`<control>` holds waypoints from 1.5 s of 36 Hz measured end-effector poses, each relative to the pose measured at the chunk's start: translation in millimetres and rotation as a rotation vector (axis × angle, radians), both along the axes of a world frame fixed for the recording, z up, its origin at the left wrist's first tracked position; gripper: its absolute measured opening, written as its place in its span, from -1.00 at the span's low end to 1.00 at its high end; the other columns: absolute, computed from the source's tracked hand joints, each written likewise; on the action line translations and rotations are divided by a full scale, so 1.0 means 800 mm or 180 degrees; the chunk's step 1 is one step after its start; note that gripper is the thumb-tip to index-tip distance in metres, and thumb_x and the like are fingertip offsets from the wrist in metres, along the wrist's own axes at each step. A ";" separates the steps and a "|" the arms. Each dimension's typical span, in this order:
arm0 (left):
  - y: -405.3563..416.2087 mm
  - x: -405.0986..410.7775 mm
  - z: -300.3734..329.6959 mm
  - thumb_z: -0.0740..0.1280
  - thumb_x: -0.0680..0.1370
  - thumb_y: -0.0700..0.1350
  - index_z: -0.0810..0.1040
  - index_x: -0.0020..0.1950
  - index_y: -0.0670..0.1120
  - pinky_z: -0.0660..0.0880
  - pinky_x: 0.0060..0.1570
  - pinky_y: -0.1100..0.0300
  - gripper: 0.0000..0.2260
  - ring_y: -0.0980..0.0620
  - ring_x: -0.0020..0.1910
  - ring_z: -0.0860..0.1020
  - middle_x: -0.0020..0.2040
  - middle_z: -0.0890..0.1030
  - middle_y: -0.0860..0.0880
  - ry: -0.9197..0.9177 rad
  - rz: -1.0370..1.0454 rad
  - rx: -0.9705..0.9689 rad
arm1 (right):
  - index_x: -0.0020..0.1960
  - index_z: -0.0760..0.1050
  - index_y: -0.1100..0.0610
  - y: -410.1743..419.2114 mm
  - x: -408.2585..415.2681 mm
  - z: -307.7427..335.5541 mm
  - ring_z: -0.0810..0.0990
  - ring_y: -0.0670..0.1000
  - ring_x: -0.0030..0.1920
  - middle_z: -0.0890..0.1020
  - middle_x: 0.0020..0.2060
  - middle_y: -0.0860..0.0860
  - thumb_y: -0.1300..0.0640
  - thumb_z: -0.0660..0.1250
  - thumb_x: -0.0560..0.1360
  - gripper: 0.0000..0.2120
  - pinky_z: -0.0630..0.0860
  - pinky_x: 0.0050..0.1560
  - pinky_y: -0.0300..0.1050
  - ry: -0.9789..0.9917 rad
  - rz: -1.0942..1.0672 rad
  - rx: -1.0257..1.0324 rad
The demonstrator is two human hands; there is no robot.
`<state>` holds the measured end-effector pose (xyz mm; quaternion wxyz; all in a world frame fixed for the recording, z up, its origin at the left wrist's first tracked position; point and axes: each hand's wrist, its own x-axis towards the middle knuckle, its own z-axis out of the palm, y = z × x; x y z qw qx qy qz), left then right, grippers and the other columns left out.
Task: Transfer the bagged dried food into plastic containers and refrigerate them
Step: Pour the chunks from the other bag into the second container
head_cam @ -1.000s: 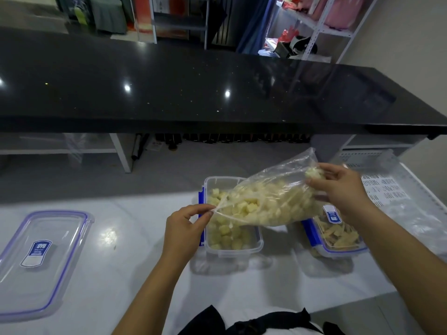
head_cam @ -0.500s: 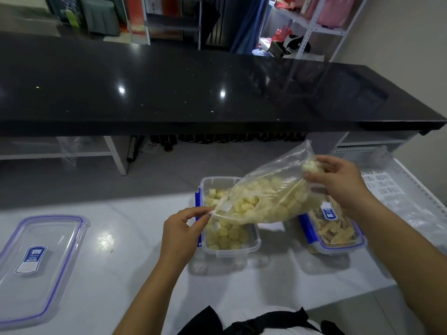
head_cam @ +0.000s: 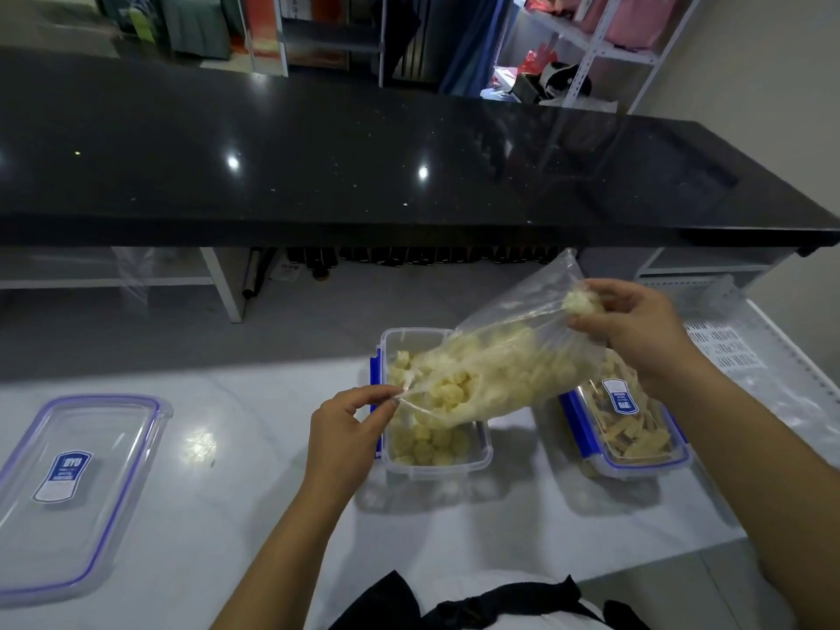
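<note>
We hold a clear plastic bag point(head_cam: 513, 356) of pale yellow dried food pieces point(head_cam: 482, 370) in the air, slanted, between our two hands. The fingers point(head_cam: 388, 395) of our left hand point(head_cam: 345, 429) are closed in a pinch on the bag's lower end, thumb against fingertip, and the film there is drawn to a thin twist. The fingers point(head_cam: 586, 320) of our right hand point(head_cam: 636, 334) are curled around the bag's higher end, gripping a bunch of film with a small lump of the food inside it. From the right fingers the bag runs down and across to the left fingers, and most of the pieces sit in the lower half.

Directly beneath the left fingers and the bag's low end stands an open container point(head_cam: 436, 466) with blue side clips, resting on the pale surface point(head_cam: 236, 493). It already has pale yellow pieces in it; whether the bag's end touches its rim we cannot tell. Below the right fingers, partly hidden by the bag and wrist, stands a second container point(head_cam: 636, 447) with its blue-edged lid on, showing tan strips through the plastic. Well apart from the left fingers, far on their outer side, a loose lid point(head_cam: 68, 493) with a blue label lies flat on the surface.
</note>
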<state>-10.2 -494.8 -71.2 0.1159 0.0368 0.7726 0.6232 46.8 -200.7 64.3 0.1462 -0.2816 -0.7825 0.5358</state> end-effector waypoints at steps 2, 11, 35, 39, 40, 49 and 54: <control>0.000 0.001 -0.002 0.44 0.53 -0.08 0.72 0.07 0.00 0.67 -0.06 0.13 -0.86 0.03 0.09 0.61 0.09 0.67 0.04 -0.0019 -0.0003 0.0007 | 0.11 0.60 0.01 -0.002 -0.003 0.003 0.71 0.08 -0.05 0.69 -0.05 0.04 0.37 0.52 0.36 -0.58 0.64 -0.04 0.00 0.0047 -0.0020 -0.0042; 0.000 0.002 -0.011 0.43 0.54 -0.07 0.71 0.06 0.00 0.67 -0.09 0.13 -0.87 -0.01 0.13 0.62 0.08 0.68 0.05 -0.0083 -0.0021 0.0057 | 0.23 0.59 0.16 -0.013 -0.016 0.007 0.66 0.08 0.03 0.66 0.05 0.14 0.37 0.52 0.35 -0.54 0.63 0.02 -0.11 0.0038 0.0160 0.0233; -0.003 0.006 -0.024 0.41 0.56 -0.15 0.56 0.15 0.16 0.53 -0.12 0.37 -0.75 0.13 0.16 0.54 0.22 0.54 0.11 -0.0316 -0.0059 0.0047 | 0.39 0.44 -0.19 -0.117 -0.020 -0.032 0.45 0.00 0.26 0.54 0.27 -0.12 0.08 0.48 0.43 -0.44 0.41 0.30 0.05 -0.1133 0.1954 0.2367; -0.008 0.006 -0.024 0.39 0.58 -0.17 0.55 0.24 0.07 0.58 -0.26 0.36 -0.73 0.11 0.10 0.60 0.18 0.60 0.12 -0.0499 -0.0002 0.0296 | 0.42 0.38 -0.22 -0.117 -0.010 -0.051 0.30 0.03 0.41 0.44 0.38 -0.15 -0.04 0.45 0.44 -0.42 0.26 0.39 0.13 -0.1247 0.2098 0.2736; -0.009 0.006 -0.024 0.39 0.57 -0.18 0.55 0.25 0.06 0.60 -0.22 0.32 -0.73 0.11 0.10 0.61 0.17 0.60 0.12 -0.0532 0.0011 0.0320 | 0.40 0.42 -0.20 -0.112 -0.007 -0.054 0.32 0.03 0.39 0.47 0.35 -0.13 -0.05 0.46 0.42 -0.44 0.28 0.38 0.14 -0.1060 0.1914 0.2626; -0.008 -0.003 -0.023 0.43 0.55 -0.08 0.49 0.36 0.03 0.67 -0.04 0.03 -0.62 0.02 0.06 0.65 0.20 0.59 0.06 -0.0930 -0.0156 0.0246 | 0.44 0.39 -0.09 -0.078 0.064 -0.112 0.43 -0.06 0.34 0.46 0.35 -0.12 0.10 0.44 0.51 -0.46 0.41 0.27 -0.06 -0.0377 -0.0022 0.0296; -0.004 -0.012 -0.020 0.43 0.56 -0.10 0.49 0.36 0.03 0.67 -0.06 0.04 -0.62 0.00 0.04 0.65 0.20 0.58 0.04 -0.0971 -0.0179 0.0090 | 0.46 0.36 0.02 -0.093 0.088 -0.138 0.49 -0.01 0.33 0.48 0.37 -0.05 0.19 0.38 0.55 -0.49 0.45 0.28 0.00 -0.0311 -0.0597 -0.0545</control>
